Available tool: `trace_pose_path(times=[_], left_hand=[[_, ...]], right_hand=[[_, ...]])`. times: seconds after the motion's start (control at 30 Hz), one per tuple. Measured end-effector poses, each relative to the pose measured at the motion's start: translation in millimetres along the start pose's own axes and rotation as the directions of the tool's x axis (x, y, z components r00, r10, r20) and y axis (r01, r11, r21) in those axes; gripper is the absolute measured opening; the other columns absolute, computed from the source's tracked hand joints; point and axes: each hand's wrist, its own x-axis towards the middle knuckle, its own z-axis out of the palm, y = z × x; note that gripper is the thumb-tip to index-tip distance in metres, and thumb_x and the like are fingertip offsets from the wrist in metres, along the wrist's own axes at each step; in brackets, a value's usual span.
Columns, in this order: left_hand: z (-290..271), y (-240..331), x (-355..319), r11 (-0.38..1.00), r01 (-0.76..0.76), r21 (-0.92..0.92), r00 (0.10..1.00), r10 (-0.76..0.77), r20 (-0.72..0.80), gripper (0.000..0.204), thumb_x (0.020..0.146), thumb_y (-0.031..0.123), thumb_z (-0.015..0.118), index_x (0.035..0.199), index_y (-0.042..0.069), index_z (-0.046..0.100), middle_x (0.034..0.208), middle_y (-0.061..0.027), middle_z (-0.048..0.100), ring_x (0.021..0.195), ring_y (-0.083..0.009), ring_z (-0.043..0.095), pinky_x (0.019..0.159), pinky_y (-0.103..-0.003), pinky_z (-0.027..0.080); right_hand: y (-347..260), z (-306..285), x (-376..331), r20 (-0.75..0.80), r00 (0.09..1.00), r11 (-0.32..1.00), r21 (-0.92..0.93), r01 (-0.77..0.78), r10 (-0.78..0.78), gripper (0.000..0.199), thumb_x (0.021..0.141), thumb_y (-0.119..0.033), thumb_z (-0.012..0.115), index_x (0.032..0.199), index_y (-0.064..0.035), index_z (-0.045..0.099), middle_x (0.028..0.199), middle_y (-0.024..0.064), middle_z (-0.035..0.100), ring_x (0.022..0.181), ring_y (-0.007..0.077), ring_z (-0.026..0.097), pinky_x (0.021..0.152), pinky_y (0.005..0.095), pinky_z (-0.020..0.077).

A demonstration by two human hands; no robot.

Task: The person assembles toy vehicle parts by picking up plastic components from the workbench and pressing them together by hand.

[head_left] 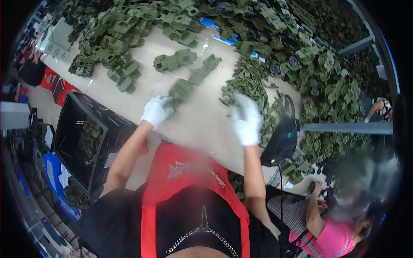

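Observation:
My left hand (157, 111), in a white glove, has its fingers closed on the near end of an olive-green plastic toy vehicle body (180, 90), which is blurred. Just beyond it on the table lie a second, slimmer green part (205, 69) and another toy vehicle body (175, 59). At the near edge of a heap of small green plastic parts (247, 79) is my right hand (247, 121), also white-gloved. Motion smears its fingers, and whether they hold a small part I cannot tell.
Piles of green vehicle bodies (124, 26) cover the far table. Right of my right hand stands a black device (282, 139) with a cable. A black crate (101, 142) holding green parts is at left. A person in pink (331, 230) works at lower right, beyond a grey metal bar (344, 127).

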Motion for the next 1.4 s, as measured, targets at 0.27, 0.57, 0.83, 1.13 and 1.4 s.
trace_pose_path(times=[0.27,0.57,0.83,1.13,1.4], left_hand=[[-63.5,62.5,-33.1,0.628,-0.778,0.003,0.627,0.776,0.069,0.046,0.07,0.018,0.073,0.114,0.015,0.061,0.111,-0.0108,0.058,0.106,-0.0331,0.054,0.085,-0.043,0.05],[92.7,51.1,-45.6,0.506,0.067,-0.86,0.973,0.158,0.169,0.125,0.064,0.012,0.083,0.149,0.011,-0.008,0.135,-0.0145,0.044,0.114,-0.0234,0.053,0.097,-0.039,0.045],[13.1,6.5,-68.9,-0.247,0.33,-0.911,0.943,0.126,0.307,0.09,0.074,0.028,0.079,0.147,0.011,0.03,0.129,-0.0159,0.053,0.109,-0.0324,0.06,0.082,-0.046,0.056],[-6.9,75.2,-37.7,-0.22,0.439,-0.871,0.875,0.324,0.359,0.079,0.074,0.007,0.071,0.142,0.007,0.031,0.124,-0.0153,0.057,0.1,-0.0259,0.063,0.077,-0.035,0.055],[-8.0,88.2,-48.2,-0.095,0.209,-0.973,0.899,0.41,0.153,0.104,0.072,0.023,0.077,0.152,0.017,0.011,0.144,-0.014,0.037,0.124,-0.0335,0.048,0.095,-0.05,0.047]], right_hand=[[1.5,84.9,1.6,0.834,0.545,0.921,0.275,-0.274,-0.087,0.075,0.074,-0.014,0.069,0.142,-0.0114,0.039,0.133,0.0169,0.053,0.118,0.0322,0.055,0.1,0.0359,0.043],[10.6,103.4,-86.5,0.826,0.51,0.341,0.42,-0.841,0.24,0.07,0.082,-0.006,0.071,0.141,0.0014,0.035,0.123,0.0098,0.059,0.108,0.0186,0.058,0.095,0.0297,0.0455],[24.1,126.6,-55.4,0.646,0.728,0.908,0.13,-0.4,0.228,0.056,0.082,-0.036,0.07,0.119,0.0045,0.058,0.107,0.0215,0.066,0.102,0.0307,0.064,0.09,0.0353,0.0489],[102.0,104.8,-18.2,0.408,0.871,0.769,-0.637,0.057,0.273,0.016,0.077,-0.017,0.061,0.089,-0.0069,0.066,0.087,0.0175,0.065,0.081,0.0355,0.064,0.069,0.0457,0.0514],[-46.9,15.3,-6.7,0.378,0.855,0.814,0.325,-0.482,0.355,0.024,0.084,-0.023,0.065,0.103,-0.01,0.061,0.092,0.0161,0.068,0.084,0.0351,0.066,0.074,0.041,0.0523]])
